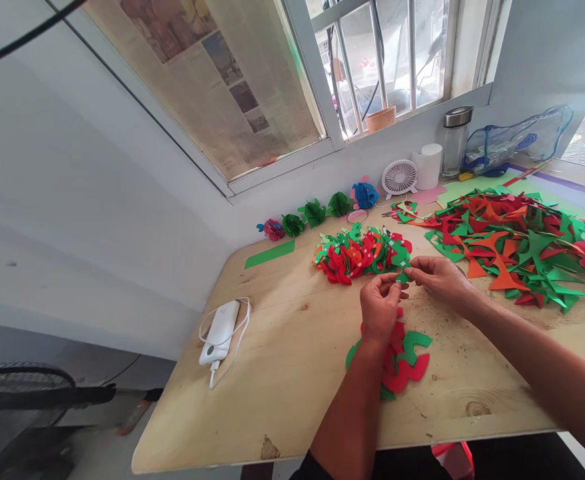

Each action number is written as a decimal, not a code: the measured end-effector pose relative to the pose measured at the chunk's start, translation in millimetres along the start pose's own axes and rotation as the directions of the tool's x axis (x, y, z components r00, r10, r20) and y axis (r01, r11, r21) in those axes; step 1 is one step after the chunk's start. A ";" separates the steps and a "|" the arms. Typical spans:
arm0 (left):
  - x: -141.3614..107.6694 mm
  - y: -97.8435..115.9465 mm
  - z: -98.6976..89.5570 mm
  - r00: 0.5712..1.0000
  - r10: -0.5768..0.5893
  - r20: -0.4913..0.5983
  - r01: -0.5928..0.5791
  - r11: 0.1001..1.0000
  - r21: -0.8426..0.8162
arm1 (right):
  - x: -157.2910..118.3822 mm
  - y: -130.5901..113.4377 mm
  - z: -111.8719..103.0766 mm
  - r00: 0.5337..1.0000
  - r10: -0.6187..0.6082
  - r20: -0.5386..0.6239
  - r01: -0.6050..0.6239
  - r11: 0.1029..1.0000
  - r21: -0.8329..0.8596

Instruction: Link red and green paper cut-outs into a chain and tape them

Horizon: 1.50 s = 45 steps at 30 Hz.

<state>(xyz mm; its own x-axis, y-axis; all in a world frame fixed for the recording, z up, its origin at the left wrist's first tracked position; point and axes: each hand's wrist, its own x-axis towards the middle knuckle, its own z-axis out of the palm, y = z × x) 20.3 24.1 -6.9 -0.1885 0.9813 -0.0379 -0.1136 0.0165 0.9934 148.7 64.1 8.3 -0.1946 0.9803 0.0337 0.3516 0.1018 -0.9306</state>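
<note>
Both my hands meet over the wooden table (282, 360), just in front of a heap of red, orange and green paper cutouts (350, 257). Between them is a small green paper piece (403, 275). My left hand (380, 300) pinches its lower left side, fingers closed. My right hand (435, 277) has thumb and fingers closed on its right side. Under and beside my left forearm lie larger red and green curved cutouts (406, 363), partly hidden by the arm.
A large pile of paper scraps (512, 247) covers the right side. Along the wall stand paper pompoms (315, 213), a small white fan (399, 178), a white roll (428, 167) and a glass bottle (455, 143). A white power bank (220, 333) with its cable lies left.
</note>
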 end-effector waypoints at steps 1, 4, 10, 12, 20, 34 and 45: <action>0.2 -0.2 -0.2 1.000 -0.009 0.002 0.009 1.000 0.003 | 0.3 0.8 0.3 1.000 -0.005 -0.003 0.004 1.000 -0.011; 0.6 -0.9 -0.7 0.999 -0.032 -0.001 0.032 0.999 -0.001 | 2.0 5.3 1.2 0.999 -0.041 -0.012 0.041 0.998 -0.038; 1.3 -1.4 -1.3 0.998 -0.067 0.009 0.067 0.997 -0.046 | 3.3 7.6 1.3 0.999 -0.039 0.013 0.040 0.997 -0.065; 1.4 -1.6 -1.4 0.997 -0.074 0.017 0.075 0.996 -0.055 | 2.0 4.9 0.8 0.999 -0.033 0.005 0.034 0.995 -0.090; 1.7 -2.8 -1.6 0.996 -0.084 0.032 0.086 0.994 -0.066 | -2.8 -2.9 0.3 0.998 -0.066 -0.018 0.061 0.975 -0.214; 1.1 -1.7 -1.8 0.997 -0.073 0.035 0.074 0.997 -0.027 | -0.5 3.6 1.9 0.996 -0.084 0.017 0.085 0.983 -0.160; 4.3 -2.6 -2.6 0.998 -0.052 -0.042 0.050 0.998 -0.036 | -2.9 0.3 2.3 0.993 -0.116 -0.007 0.112 0.971 -0.213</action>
<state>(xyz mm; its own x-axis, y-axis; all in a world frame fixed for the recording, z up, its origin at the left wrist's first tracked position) 17.2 27.8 -10.0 -0.2233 0.9702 -0.0936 -0.1577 0.0588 0.9857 147.3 60.9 7.1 -0.2275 0.9631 0.1438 0.5142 0.2443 -0.8221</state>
